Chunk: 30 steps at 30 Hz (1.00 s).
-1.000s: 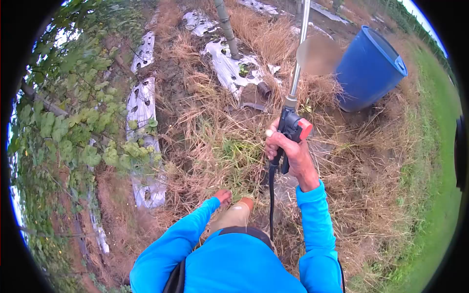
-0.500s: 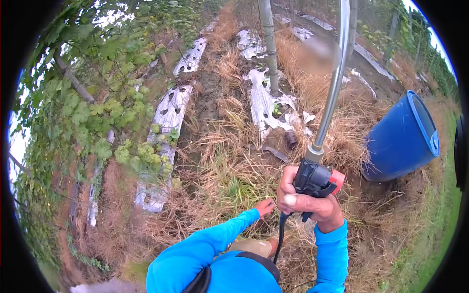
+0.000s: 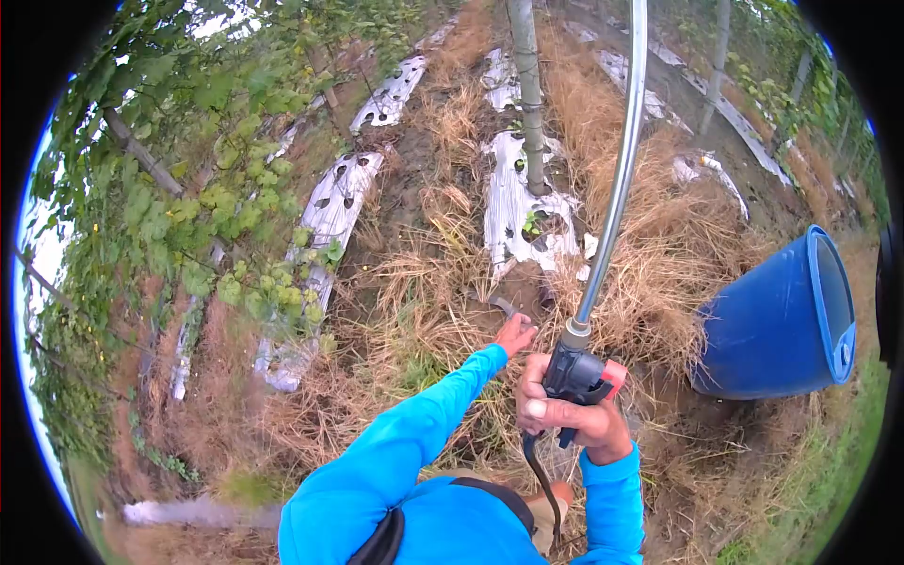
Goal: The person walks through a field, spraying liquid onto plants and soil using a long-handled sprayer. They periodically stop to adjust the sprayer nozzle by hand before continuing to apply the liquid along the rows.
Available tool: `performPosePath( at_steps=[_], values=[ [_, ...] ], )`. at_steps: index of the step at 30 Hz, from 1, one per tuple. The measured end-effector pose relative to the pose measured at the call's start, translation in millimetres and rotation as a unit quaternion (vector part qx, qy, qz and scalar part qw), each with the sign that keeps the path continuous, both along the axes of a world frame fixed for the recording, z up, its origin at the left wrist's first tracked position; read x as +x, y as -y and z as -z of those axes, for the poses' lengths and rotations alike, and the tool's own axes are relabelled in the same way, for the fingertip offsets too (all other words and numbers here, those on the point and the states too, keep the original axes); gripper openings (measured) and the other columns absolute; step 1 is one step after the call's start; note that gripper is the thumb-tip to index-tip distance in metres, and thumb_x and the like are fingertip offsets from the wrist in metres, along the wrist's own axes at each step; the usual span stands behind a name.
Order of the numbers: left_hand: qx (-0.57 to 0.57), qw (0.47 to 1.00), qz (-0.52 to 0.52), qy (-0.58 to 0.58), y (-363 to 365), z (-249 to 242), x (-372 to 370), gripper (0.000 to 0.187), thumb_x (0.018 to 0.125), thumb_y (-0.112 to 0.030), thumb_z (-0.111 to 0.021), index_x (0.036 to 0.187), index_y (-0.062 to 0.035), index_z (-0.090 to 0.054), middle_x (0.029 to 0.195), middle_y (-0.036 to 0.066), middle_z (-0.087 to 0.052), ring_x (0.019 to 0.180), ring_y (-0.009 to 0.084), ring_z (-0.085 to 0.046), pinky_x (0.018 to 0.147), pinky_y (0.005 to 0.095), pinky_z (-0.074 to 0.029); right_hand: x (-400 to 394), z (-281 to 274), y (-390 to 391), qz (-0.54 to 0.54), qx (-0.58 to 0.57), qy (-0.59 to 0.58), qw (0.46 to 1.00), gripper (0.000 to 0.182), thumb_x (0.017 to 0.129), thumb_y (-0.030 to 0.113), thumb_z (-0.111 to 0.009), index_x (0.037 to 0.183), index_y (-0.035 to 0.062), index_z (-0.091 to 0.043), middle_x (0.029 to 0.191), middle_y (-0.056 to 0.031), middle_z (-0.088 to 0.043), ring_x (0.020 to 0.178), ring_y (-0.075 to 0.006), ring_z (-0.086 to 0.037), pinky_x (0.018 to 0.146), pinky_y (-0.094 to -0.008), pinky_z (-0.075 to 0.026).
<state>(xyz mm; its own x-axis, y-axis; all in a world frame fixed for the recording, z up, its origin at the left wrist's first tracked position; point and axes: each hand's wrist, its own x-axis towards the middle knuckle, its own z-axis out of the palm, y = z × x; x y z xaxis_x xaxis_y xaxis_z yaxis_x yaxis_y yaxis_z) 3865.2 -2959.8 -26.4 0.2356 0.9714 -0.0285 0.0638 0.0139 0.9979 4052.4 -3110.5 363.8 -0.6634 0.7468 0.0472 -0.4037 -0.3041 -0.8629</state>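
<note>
1. Right hand: fingers clamped around the black handle; red part sits beside the grip.
2. Tube: metal, rises from the handle, points up and away from the body, tilted.
3. Hose: hangs below the handle, toward the body.
4. Left hand: reached forward, low in view, close to a grey strip on the ground. Touching or not: can't tell. Fingers look loosely curled; can't tell if they grip anything.
5. Step in hand, my read: handle and tube held up one-handed, left arm extended.
6. Next move, judged from this pose, calls for a firm right grip, tube clear of the post, hose not snagging.
7. Around: straw, blue barrel right, tilted; holed white sheeting and vines left.
</note>
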Motion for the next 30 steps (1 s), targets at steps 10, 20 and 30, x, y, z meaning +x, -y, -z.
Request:
performPosePath(
  at_steps=[10, 20, 30],
  values=[
    [0.015, 0.98, -0.1, -0.17, -64.1, -77.1, 56.6, 0.05, 0.087, -0.037, -0.065, 0.117, -0.0021, -0.046, 0.096, 0.015, -0.062, 0.085, 0.0202, -0.06, 0.075, 0.0357, -0.05, 101.2, -12.5, -68.1, -0.046, -0.079, -0.125, 0.988, 0.024, 0.08, 0.017, -0.067, 0.081, 0.0056, -0.046, 0.063, -0.005, -0.046, 0.055, -0.0146, -0.046, 0.053, -0.0307, -0.04],
    [-0.046, 0.96, -0.18, -0.211, -202.4, -55.9, 108.6, 0.052, 0.085, -0.045, -0.061, 0.12, -0.0085, -0.049, 0.108, 0.013, -0.057, 0.093, 0.0231, -0.055, 0.08, 0.038, -0.046, 338.4, 46.0, -156.4, 0.295, 0.01, 0.06, 0.954, 0.022, 0.083, 0.016, -0.064, 0.083, 0.0071, -0.044, 0.065, -0.0033, -0.045, 0.058, -0.0115, -0.046, 0.057, -0.0279, -0.041],
    [-0.175, 0.945, -0.232, -0.15, -176.6, -19.5, 151.5, 0.036, 0.092, -0.039, -0.056, 0.115, -0.0111, -0.054, 0.096, 0.001, -0.059, 0.082, 0.0124, -0.054, 0.063, 0.0271, -0.044, 480.9, 72.7, -190.2, 0.295, -0.105, 0.108, 0.943, 0.024, 0.078, 0.015, -0.066, 0.078, 0.0075, -0.043, 0.061, -0.0043, -0.046, 0.056, -0.0135, -0.046, 0.054, -0.0304, -0.041]
  ],
)
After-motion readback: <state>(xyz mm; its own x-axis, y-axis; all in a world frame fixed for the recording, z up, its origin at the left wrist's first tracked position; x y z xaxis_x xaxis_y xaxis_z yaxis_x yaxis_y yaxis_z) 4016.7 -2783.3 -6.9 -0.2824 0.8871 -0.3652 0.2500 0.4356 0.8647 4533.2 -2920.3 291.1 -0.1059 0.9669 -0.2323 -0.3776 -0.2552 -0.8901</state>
